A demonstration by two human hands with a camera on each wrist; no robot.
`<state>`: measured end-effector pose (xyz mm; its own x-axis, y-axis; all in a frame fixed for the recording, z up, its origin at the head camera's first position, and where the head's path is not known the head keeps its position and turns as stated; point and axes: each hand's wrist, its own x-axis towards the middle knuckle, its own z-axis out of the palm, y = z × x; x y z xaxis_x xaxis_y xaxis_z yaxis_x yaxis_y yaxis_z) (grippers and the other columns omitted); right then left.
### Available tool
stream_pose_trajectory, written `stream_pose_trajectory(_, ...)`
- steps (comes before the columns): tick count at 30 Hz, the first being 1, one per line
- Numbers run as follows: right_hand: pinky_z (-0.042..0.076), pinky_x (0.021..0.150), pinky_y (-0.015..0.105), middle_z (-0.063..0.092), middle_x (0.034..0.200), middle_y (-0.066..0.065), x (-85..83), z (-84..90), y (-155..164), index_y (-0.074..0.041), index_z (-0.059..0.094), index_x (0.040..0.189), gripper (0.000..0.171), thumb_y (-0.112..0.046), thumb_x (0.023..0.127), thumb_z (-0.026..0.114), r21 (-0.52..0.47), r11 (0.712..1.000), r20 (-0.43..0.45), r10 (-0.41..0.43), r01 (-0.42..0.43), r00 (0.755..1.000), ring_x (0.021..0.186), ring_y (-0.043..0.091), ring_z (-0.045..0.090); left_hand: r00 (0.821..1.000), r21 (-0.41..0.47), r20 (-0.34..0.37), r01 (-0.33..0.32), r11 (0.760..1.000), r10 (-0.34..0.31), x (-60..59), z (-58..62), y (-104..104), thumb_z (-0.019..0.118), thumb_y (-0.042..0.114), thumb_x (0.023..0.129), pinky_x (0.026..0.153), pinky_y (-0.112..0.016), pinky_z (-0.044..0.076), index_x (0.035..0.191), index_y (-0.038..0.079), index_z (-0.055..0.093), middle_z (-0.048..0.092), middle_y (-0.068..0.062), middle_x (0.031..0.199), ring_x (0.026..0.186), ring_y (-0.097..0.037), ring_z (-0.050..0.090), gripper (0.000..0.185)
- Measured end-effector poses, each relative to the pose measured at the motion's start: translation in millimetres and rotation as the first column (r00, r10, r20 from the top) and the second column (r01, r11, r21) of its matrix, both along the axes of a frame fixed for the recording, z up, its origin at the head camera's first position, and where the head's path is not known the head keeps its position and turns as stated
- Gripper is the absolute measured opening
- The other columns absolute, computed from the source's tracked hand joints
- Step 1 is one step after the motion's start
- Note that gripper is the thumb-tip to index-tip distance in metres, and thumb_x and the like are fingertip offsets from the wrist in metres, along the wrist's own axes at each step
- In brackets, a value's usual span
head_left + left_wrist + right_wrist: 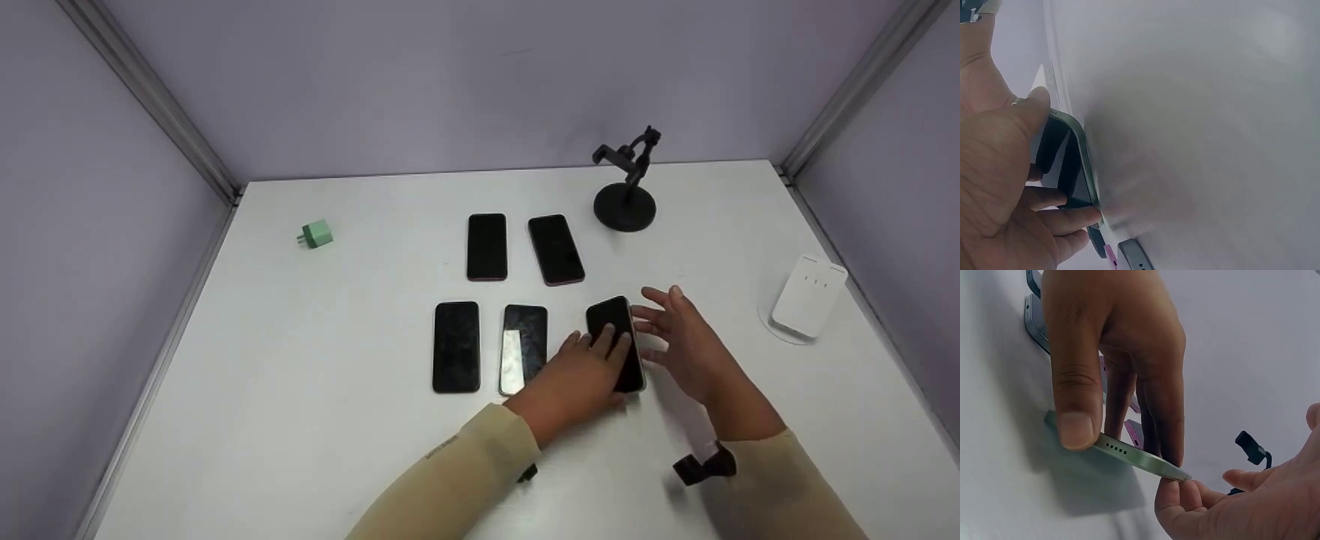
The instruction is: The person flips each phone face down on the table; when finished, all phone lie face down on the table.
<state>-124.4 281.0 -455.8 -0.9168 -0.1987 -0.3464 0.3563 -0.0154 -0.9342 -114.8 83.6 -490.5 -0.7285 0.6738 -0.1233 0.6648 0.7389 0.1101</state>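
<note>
A black-screened phone with a pale green frame lies tilted at the right of the group, one long side raised off the table. My left hand holds it, thumb on the short edge with the speaker holes and the other fingers over the screen, as the right wrist view shows. At the raised long side, my right hand touches the frame with its fingertips, fingers extended. Left of that phone lie a phone with a bright reflection and another dark phone, both flat.
Farther back lie two more dark phones, one straight and one angled. Behind them stands a black phone stand on a round base. A green plug adapter sits back left, and a white slotted device is near the right edge.
</note>
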Motion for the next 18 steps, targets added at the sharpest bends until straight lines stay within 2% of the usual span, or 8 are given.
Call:
stream_pose_trajectory(4, 0.018, 0.132, 0.071, 0.019, 0.179, 0.026, 2.5, 4.1, -3.1, -0.013, 0.009, 0.177, 0.090, -0.072, 0.112, 0.025, 0.021, 1.000, -0.017, 0.004, -0.004, 1.000, 0.161, 0.041, 0.020, 1.000, 0.028, 0.007, 0.009, 1.000, -0.009, -0.3, 1.6, 1.0, 0.063, 0.057, 0.108, 0.132, -0.045, 0.034, 0.174, 0.012, 0.030, 0.037, -0.014, 0.176, 0.155, -0.029, 0.051, 0.087)
stream_pose_trajectory(9, 0.017, 0.132, 0.070, 0.020, 0.180, 0.025, 5.4, 7.3, -6.2, -0.013, 0.009, 0.177, 0.087, -0.070, 0.113, 0.025, 0.047, 0.999, -0.038, 0.011, -0.009, 0.999, 0.163, 0.042, 0.018, 0.999, 0.088, 0.052, -0.001, 0.996, -0.004, -1.2, 4.1, 1.9, 0.065, 0.053, 0.108, 0.134, -0.043, 0.033, 0.174, 0.012, 0.029, 0.038, -0.016, 0.176, 0.158, -0.027, 0.047, 0.086)
stream_pose_trajectory(14, 0.019, 0.131, 0.067, 0.021, 0.180, 0.024, 8.3, 8.3, -10.3, -0.012, 0.010, 0.177, 0.082, -0.065, 0.115, 0.022, 0.080, 0.997, -0.060, 0.021, -0.016, 0.998, 0.162, 0.041, 0.019, 0.995, 0.156, 0.096, -0.034, 0.987, 0.019, -1.5, 3.8, 2.6, 0.065, 0.053, 0.108, 0.133, -0.042, 0.033, 0.174, 0.011, 0.030, 0.038, -0.017, 0.175, 0.159, -0.024, 0.045, 0.085)
stream_pose_trajectory(18, 0.022, 0.130, 0.063, 0.022, 0.179, 0.024, 9.8, 9.3, -12.5, -0.012, 0.011, 0.177, 0.079, -0.061, 0.116, 0.020, 0.085, 0.996, -0.069, 0.025, -0.019, 0.997, 0.160, 0.038, 0.022, 0.987, 0.203, 0.150, -0.085, 0.976, 0.055, -1.7, 3.4, 2.6, 0.067, 0.055, 0.106, 0.129, -0.039, 0.041, 0.175, 0.014, 0.028, 0.036, -0.017, 0.176, 0.155, -0.033, 0.050, 0.089)
